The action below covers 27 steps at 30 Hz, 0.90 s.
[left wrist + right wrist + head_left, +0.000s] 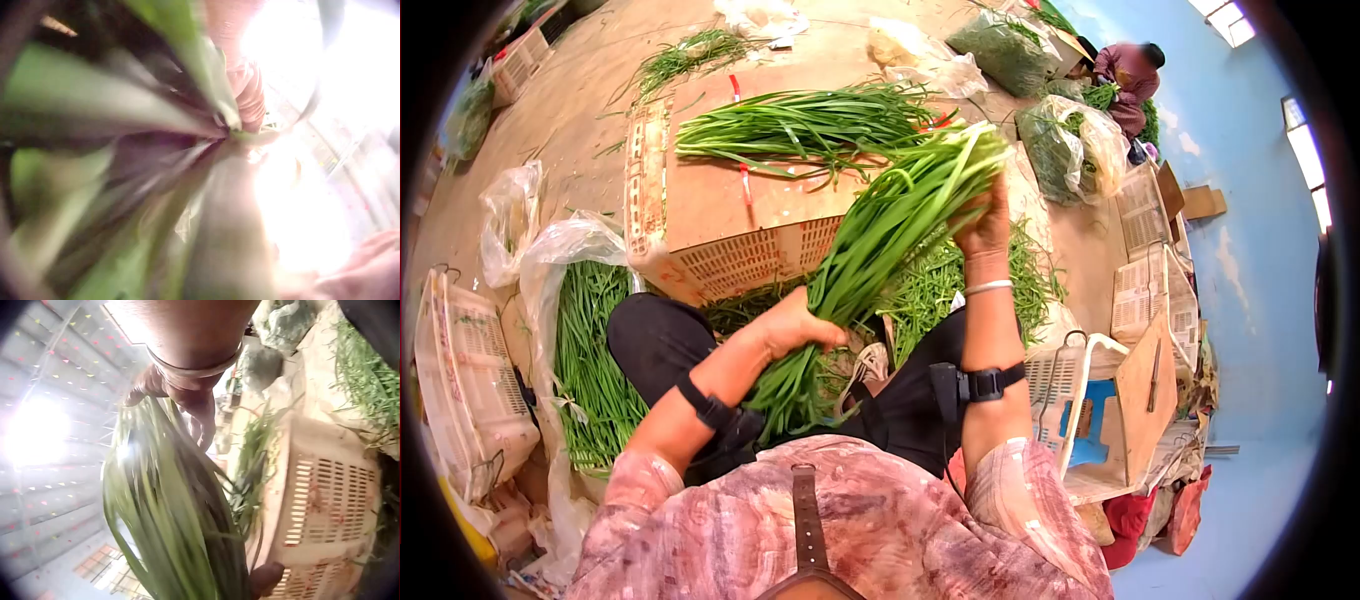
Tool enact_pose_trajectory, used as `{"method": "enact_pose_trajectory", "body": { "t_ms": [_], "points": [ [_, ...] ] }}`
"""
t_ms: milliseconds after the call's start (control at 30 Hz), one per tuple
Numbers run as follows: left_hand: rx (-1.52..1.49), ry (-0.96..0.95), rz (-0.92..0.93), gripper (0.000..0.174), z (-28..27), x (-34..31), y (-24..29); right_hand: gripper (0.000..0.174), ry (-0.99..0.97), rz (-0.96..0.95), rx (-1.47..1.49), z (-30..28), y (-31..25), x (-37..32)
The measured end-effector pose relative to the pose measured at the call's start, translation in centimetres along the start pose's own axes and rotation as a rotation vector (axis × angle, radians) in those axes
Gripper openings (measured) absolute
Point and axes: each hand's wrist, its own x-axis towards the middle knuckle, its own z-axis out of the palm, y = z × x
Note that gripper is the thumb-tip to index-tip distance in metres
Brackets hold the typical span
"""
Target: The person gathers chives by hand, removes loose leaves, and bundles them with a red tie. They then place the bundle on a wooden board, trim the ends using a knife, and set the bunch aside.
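Note:
A thick bunch of Chinese chives (880, 220) is held aslant over my lap, pale stem ends up and to the right, green tips down toward my left thigh. My right hand (984, 222) grips it near the stem ends; in the right wrist view its fingers wrap the top of the leaves (169, 506). Lower down, my left hand (792, 325) grips the leafy part, thumb across the front. Blurred leaves (125, 119) fill much of the left wrist view. Behind the bunch, another bundle of chives (790, 125) lies on an upturned plastic crate (740, 262), across red ties (746, 190).
A clear plastic bag of chives (590, 350) lies at my left, beside a white crate (475, 385). Loose chives (930, 300) cover the floor past my knees. At right stand a crate with a board (1150, 390) and a blue stool (1090, 425). Another person (1128, 85) sits far back.

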Motion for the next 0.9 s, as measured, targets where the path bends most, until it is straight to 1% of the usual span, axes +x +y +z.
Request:
{"method": "enact_pose_trajectory", "body": {
  "t_ms": [33,100,167,200,233,300,333,367,400,433,467,500,533,567,600,633,667,700,733,767,800,833,867,900],
  "points": [
    [0.122,0.074,0.025,0.044,-0.7,0.8,-1.0,0.046,0.144,0.078,-0.147,-2.7,0.7,-0.1],
    [0.151,0.015,-0.009,0.049,2.1,-1.3,3.7,0.031,0.293,-0.01,0.012,-4.7,1.2,-0.9],
    [0.098,-0.012,-0.048,0.053,1.8,-2.5,3.8,0.024,0.189,-0.012,-0.229,-3.8,-1.4,-3.9],
    [0.106,0.035,-0.056,0.054,1.3,-2.7,3.9,0.022,0.133,-0.149,-0.126,-3.3,-0.8,-4.2],
    [0.014,0.036,-0.083,0.053,1.7,-3.1,5.1,0.024,0.096,-0.122,-0.139,-2.0,-1.2,-4.5],
    [-0.011,-0.008,-0.111,0.051,0.5,-2.6,4.9,0.028,0.116,-0.159,-0.046,-5.6,-0.9,-4.3],
    [-0.01,-0.005,-0.097,0.051,0.2,-2.5,5.2,0.028,0.115,-0.189,-0.167,-0.9,-1.4,-5.6],
    [-0.048,-0.024,-0.101,0.05,-0.1,-3.0,5.1,0.029,0.052,-0.123,-0.249,-1.1,-2.1,-6.4],
    [-0.089,-0.043,-0.132,0.049,0.0,-4.0,4.6,0.032,0.052,-0.039,-0.264,-2.4,-1.9,-6.8],
    [-0.086,-0.048,-0.093,0.048,0.0,-4.2,4.4,0.034,0.028,0.035,-0.283,-3.2,-1.7,-6.2],
    [-0.123,-0.07,-0.099,0.045,0.2,-4.5,5.2,0.032,0.01,-0.01,-0.325,-3.8,-1.7,-6.7],
    [-0.171,-0.086,-0.116,0.043,0.7,-5.3,5.5,0.031,0.043,0.018,-0.318,-3.1,-1.9,-7.1],
    [-0.098,-0.036,-0.12,0.038,0.1,-5.9,5.3,0.031,0.041,0.055,-0.311,-3.3,-1.6,-7.1],
    [-0.154,-0.063,-0.119,0.033,-0.4,-6.1,4.6,0.031,0.04,0.081,-0.304,-3.6,-1.5,-7.0],
    [-0.213,-0.115,-0.131,0.031,-0.6,-6.3,4.5,0.032,-0.053,0.104,-0.245,-3.6,-1.3,-6.9],
    [-0.277,-0.169,-0.144,0.028,-0.6,-6.5,4.5,0.034,-0.106,0.129,-0.141,-3.6,-1.1,-6.7],
    [-0.358,-0.165,-0.16,0.032,-0.5,-7.1,4.4,0.033,-0.065,0.158,-0.086,-3.7,-0.9,-6.8],
    [-0.361,-0.158,-0.172,0.032,-0.5,-7.7,3.9,0.032,-0.024,0.188,-0.026,-3.2,-0.7,-6.6],
    [-0.424,-0.237,-0.168,0.03,-0.7,-7.8,3.4,0.028,-0.189,0.244,0.152,-4.6,-0.4,-5.8],
    [-0.487,-0.319,-0.163,0.029,-1.1,-7.7,2.9,0.025,-0.011,0.235,0.062,-4.9,0.2,-5.7],
    [-0.55,-0.425,-0.188,0.026,-1.4,-7.6,2.6,0.025,-0.028,0.266,0.048,-5.1,0.4,-5.3],
    [-0.55,-0.425,-0.191,0.026,-1.4,-7.8,2.4,0.025,-0.045,0.299,0.033,-5.3,0.8,-4.9],
    [-0.611,-0.39,-0.149,0.025,-1.0,-8.2,2.3,0.024,0.083,0.235,-0.079,-5.5,1.0,-4.9],
    [-0.671,-0.353,-0.106,0.025,-0.6,-8.5,2.2,0.022,0.019,0.258,-0.224,-5.9,0.5,-4.5]
  ]
}}
